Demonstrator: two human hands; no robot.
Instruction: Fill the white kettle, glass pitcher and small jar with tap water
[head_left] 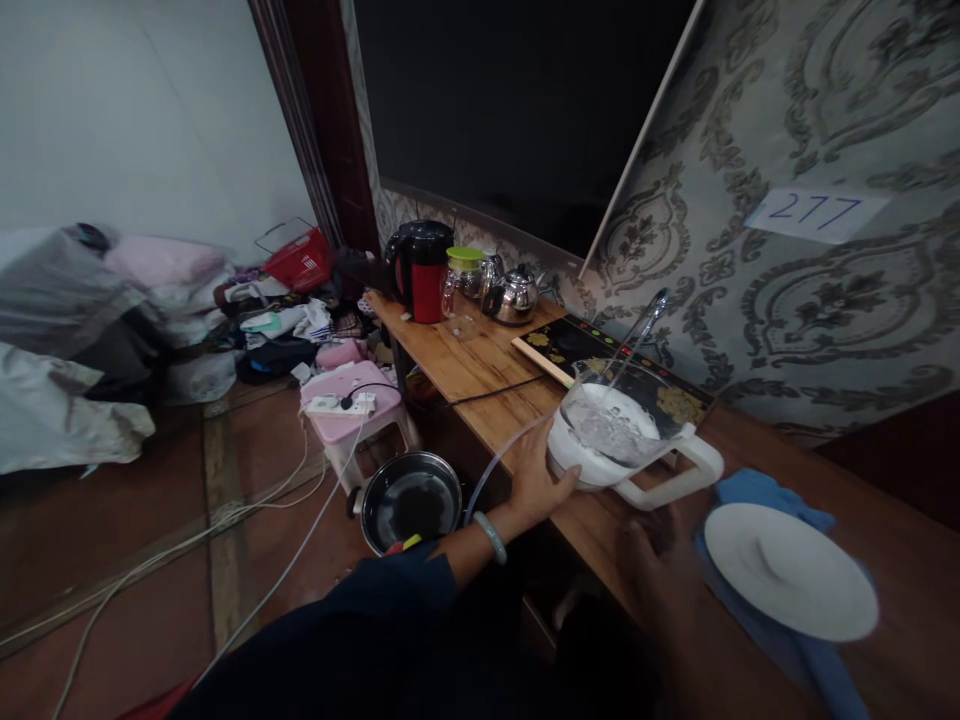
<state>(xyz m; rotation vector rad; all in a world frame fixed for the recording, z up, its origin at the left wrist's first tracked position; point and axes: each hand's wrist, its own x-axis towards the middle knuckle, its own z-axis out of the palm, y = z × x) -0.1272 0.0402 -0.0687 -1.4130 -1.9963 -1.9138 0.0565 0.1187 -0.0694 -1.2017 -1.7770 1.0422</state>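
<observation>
A glass kettle with a white base and white handle stands near the table's front edge, with agitated clear liquid inside. My left hand, a bracelet on its wrist, holds the kettle's left side, thumb toward me and fingers partly hidden behind it. Smeared by motion, my right hand is low beside the kettle's handle; its fingers cannot be made out. A curved shiny tube rises at the kettle's far side. One clear hose runs down past my left wrist. To the right, a white plate rests on a blue cloth.
A black cooktop panel lies behind the kettle. A red-and-black jug, a green-lidded glass pitcher and a metal teapot stand farther back. Below left are a dark pan, a pink stool and floor cables.
</observation>
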